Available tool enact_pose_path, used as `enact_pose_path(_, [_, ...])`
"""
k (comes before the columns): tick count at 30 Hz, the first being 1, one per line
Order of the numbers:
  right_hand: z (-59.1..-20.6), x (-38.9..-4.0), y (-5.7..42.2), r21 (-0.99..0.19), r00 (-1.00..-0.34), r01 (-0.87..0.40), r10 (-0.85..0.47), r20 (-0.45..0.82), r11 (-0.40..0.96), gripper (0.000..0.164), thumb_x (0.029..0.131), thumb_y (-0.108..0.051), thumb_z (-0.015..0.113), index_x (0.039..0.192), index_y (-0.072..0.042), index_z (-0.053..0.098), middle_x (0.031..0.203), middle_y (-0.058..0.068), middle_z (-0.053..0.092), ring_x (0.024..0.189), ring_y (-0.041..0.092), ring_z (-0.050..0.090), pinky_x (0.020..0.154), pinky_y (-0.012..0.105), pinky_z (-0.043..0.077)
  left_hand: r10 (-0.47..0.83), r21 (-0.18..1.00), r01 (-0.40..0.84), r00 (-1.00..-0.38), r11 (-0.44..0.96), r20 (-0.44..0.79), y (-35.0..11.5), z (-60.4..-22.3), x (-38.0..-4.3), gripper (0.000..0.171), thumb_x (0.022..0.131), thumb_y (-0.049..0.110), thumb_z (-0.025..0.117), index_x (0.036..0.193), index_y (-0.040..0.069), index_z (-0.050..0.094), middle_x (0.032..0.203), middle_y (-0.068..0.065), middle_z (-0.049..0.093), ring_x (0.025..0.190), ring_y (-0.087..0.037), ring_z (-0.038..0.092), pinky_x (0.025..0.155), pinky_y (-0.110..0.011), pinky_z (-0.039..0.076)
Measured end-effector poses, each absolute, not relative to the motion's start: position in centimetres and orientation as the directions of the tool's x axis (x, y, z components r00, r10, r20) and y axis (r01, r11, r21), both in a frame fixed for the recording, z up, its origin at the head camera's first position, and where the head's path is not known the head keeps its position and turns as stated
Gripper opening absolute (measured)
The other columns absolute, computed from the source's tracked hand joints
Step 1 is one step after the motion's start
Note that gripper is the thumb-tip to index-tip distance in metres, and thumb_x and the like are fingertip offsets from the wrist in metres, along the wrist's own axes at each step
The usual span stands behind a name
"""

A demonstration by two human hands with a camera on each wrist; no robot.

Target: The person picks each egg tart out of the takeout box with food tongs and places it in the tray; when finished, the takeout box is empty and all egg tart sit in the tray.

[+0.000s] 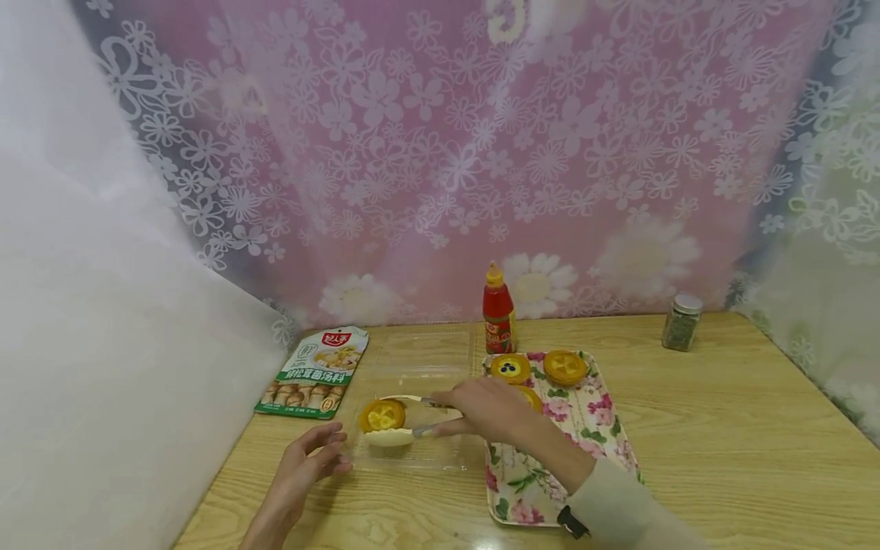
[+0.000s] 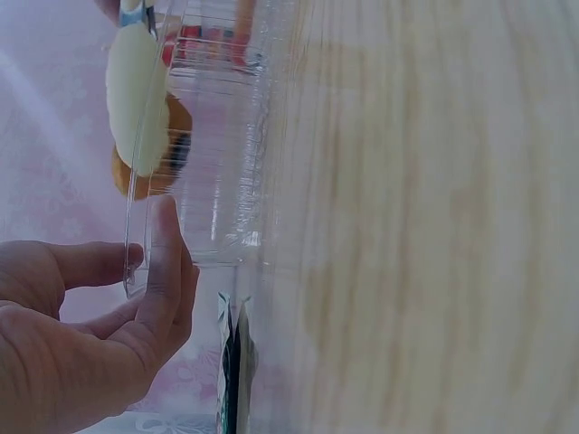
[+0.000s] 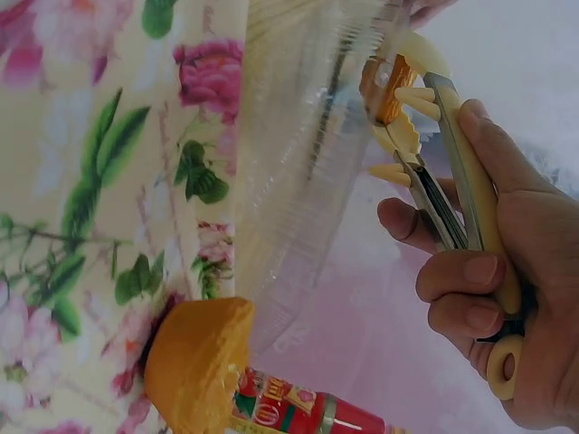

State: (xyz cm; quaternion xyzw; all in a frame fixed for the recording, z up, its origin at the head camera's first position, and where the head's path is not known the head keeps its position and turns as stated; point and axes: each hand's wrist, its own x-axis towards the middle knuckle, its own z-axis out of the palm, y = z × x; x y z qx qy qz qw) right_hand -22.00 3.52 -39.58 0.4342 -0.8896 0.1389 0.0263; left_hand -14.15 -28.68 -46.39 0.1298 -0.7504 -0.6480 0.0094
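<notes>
My right hand (image 1: 491, 409) grips food tongs (image 3: 470, 172) with cream handles and pale scalloped tips. Between the tips sits an egg tart (image 1: 383, 417) topped with yellow pieces, over the left part of a clear plastic container (image 1: 412, 461). At that container's left rim is my left hand (image 1: 305, 466), its thumb and fingers pinching the edge in the left wrist view. On the floral tray (image 1: 522, 513) to the right lie a tart with dark berries (image 1: 510, 368), another with yellow pieces (image 1: 565, 368), and a third partly hidden behind my right hand.
The container's lid (image 1: 426, 347) lies folded back. A green and white food pouch (image 1: 312, 373) lies to the left. A red sauce bottle (image 1: 499, 313) with a yellow cap stands behind the tray, and a spice jar (image 1: 682, 324) stands at the back right.
</notes>
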Motion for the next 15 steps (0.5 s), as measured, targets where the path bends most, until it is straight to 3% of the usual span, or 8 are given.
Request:
enact_pose_path(10, [-38.5, -21.8, 7.1, -0.287, -0.671, -0.736, -0.717, 0.188, 0.613, 0.059, 0.097, -0.057, 0.064, 0.144, -0.022, 0.065, 0.101, -0.004, 0.077, 0.057, -0.001, 0.051, 0.047, 0.023, 0.042, -0.205, 0.972, -0.188, -0.966, 0.139, -0.158, -28.9, -46.7, -14.4, 0.042, 0.105, 0.000, 0.057, 0.146, -0.008, 0.052, 0.135, -0.028, 0.057, 0.090, -0.033, 0.073, 0.080, -0.039, 0.065])
enact_pose_path(15, [-38.4, -21.8, 9.0, -0.315, -0.708, -0.700, -0.680, 0.190, 0.641, 0.059, 0.097, -0.059, 0.064, 0.146, -0.024, 0.064, 0.079, -0.013, 0.068, 0.047, 0.001, 0.046, 0.045, 0.022, 0.037, -0.201, 0.972, -0.191, -0.966, 0.138, -0.162, -28.9, -46.7, -14.3, 0.042, 0.105, 0.000, 0.057, 0.146, -0.007, 0.052, 0.136, -0.028, 0.057, 0.091, -0.034, 0.072, 0.081, -0.040, 0.065])
